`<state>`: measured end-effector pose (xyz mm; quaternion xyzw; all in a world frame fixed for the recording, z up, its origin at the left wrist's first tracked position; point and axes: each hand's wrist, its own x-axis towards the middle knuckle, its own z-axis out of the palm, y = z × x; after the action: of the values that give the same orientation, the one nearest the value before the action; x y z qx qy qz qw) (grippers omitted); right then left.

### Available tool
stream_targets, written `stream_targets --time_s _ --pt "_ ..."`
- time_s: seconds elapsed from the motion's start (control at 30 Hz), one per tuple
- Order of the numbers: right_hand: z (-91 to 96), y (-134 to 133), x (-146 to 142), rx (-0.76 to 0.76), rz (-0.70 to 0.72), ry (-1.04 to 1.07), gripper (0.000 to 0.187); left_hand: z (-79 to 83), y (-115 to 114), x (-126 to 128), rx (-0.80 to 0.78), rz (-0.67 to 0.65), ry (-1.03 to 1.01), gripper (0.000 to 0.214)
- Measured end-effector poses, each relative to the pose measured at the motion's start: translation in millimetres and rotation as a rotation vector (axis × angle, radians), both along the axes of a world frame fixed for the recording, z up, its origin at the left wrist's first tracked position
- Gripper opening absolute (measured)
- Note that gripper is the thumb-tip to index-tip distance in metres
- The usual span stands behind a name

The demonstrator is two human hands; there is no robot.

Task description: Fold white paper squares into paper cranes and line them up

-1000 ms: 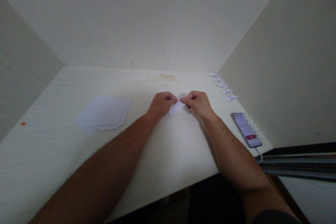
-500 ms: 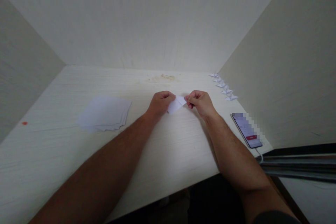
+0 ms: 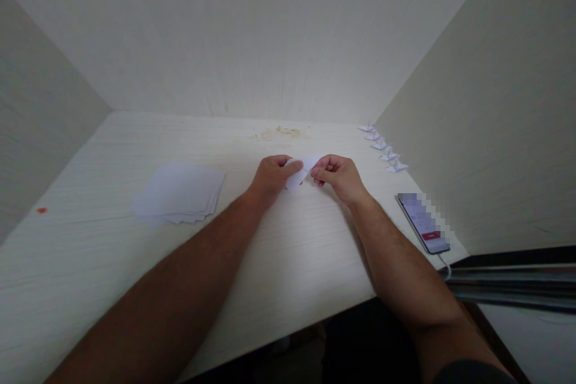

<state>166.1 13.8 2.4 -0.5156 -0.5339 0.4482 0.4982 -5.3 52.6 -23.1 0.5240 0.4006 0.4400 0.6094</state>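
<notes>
A small folded piece of white paper (image 3: pixel 300 171) is pinched between both my hands just above the pale wooden table (image 3: pixel 279 252). My left hand (image 3: pixel 270 177) grips its left side with curled fingers. My right hand (image 3: pixel 339 177) pinches its right side between thumb and fingers. The paper's middle shows between the two hands; its edges are hidden by my fingers.
A stack of white square sheets (image 3: pixel 180 193) lies to the left. Several small folded paper pieces (image 3: pixel 382 148) line the right wall. A phone (image 3: pixel 423 222) with a cable lies at the right edge. A stain (image 3: pixel 281 132) marks the far table, and a red spot (image 3: pixel 41 210) the left.
The paper has been lifted and turned slightly, its upper edge now showing higher between my hands. Both hands have shifted a little, staying closed on it.
</notes>
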Motion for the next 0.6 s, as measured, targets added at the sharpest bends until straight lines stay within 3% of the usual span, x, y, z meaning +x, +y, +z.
stream_targets --time_s 0.2,0.6 --pt "-4.0 -2 -7 -0.005 0.043 0.003 0.027 -0.7 0 1 0.053 0.029 0.003 0.027" --pt "-7.4 -2 -14 -0.017 -0.055 -0.064 0.015 -0.8 -2 3 0.071 0.065 0.025 0.026"
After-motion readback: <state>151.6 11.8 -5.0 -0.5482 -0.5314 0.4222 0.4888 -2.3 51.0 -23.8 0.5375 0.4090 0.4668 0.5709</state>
